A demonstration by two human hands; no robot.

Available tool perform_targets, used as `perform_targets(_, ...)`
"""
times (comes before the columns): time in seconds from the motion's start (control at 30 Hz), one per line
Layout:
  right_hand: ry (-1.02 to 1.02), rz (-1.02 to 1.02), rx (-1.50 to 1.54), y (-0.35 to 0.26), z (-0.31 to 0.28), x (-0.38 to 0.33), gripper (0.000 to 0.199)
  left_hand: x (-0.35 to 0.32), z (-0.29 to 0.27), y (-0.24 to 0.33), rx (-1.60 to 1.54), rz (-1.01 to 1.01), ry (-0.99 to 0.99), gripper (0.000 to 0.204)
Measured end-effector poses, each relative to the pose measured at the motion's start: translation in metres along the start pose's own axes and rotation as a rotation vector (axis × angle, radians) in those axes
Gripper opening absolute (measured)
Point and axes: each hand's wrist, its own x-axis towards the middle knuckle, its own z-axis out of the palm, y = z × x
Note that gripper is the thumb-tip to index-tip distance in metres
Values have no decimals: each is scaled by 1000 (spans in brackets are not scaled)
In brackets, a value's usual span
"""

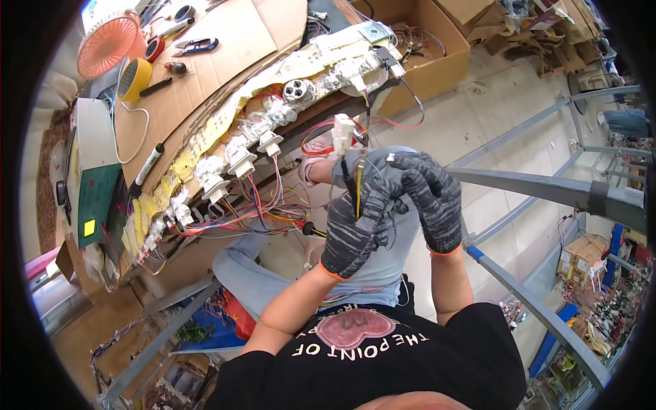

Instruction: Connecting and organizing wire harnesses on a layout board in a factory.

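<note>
Both my hands wear dark grey striped gloves with orange cuffs and are close together above my lap. My left hand (350, 236) is closed round a bundle of wires. From it rises a yellow wire (358, 195) with a metal terminal at its tip, beside a black sleeved wire. A white plastic connector (343, 130) stands just beyond these, joined to coloured wires. My right hand (434, 201) has its fingers bent in beside the left one; what they pinch is hidden. A small white piece (390, 158) shows at its fingertips.
Along the table edge runs a yellow-taped board (229, 126) with several white connectors and hanging coloured wires (260, 219). Snips (196, 46), tape, a marker (150, 164) and an orange fan (111, 45) lie beyond. A cardboard box (437, 65) stands ahead; metal rails (547, 184) cross at right.
</note>
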Motion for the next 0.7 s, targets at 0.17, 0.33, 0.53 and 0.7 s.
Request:
perform_targets(0.17,-90,283,335,-15,20,12,13,11,-4,-18,110,108,9,19)
perform_targets(0.33,18,127,140,-5,26,14,10,11,4,-19,163,320,252,18)
perform_targets(0.53,92,-431,-855,58,-4,48,15,47,-34,-79,467,389,-15,45)
perform_targets(0.7,-167,-248,-363,52,10,66,14,42,-16,-46,81,287,-87,46)
